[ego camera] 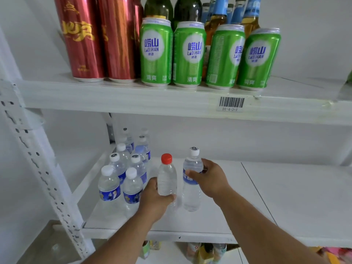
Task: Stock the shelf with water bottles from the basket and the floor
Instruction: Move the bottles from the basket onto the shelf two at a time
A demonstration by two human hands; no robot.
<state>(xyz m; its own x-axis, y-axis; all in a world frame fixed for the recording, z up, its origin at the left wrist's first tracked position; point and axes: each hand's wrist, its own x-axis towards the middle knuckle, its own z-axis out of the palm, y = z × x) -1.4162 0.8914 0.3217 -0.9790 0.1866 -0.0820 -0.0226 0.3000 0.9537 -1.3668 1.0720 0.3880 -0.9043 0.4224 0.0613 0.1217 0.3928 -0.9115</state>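
While gripped by hands — clear ribbed plastic bottles, upright.

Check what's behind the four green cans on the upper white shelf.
Behind the green cans: two dark green glass bottles and amber bottles with blue neck labels. The cans hide their lower halves, so how many rows sit further back is unclear.

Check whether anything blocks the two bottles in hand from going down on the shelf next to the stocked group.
Nothing visible does. The left hand holds the red-capped bottle and the right hand the white-capped bottle, just right of the stocked water bottles. The lower shelf around and to the right of them is bare.
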